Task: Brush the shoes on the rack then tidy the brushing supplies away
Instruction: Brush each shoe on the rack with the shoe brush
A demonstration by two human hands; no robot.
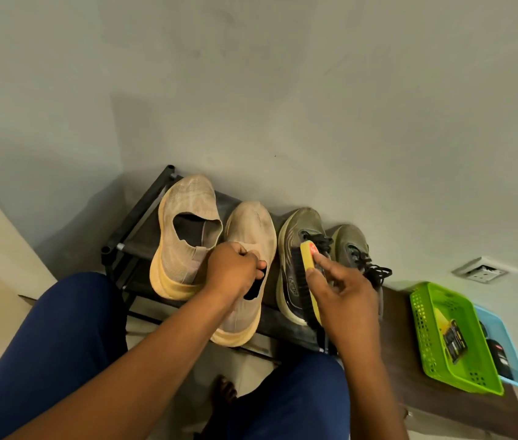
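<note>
— Pale wall [283, 90] behind, and low against it a black shoe rack [130, 230] with four shoes on the top shelf. What is the person doing?

— From the head camera, the left hand [235, 271] grips the collar of the second beige shoe [251, 236], fingers curled into its opening. The other beige shoe [184, 230] stands just beside it, on the left.

— And the brush?

— The right hand [343, 300] holds the yellow brush [307, 274], thumb and fingers around the handle, the index finger stretched along its top. The bristles lie against the side of the first green shoe [295, 258]. The second green shoe [356, 249] is at the right end.

— How to do this step well?

— I think short strokes along the side panel, from heel to toe, with the bristles flat and light pressure. It would help to move the left hand to the green shoe, so it does not slide.

— Where do the supplies go afterwards?

— Probably to the green basket [422, 312] and the blue tray [502, 331] on the brown ledge [400, 354], right of the rack.
</note>
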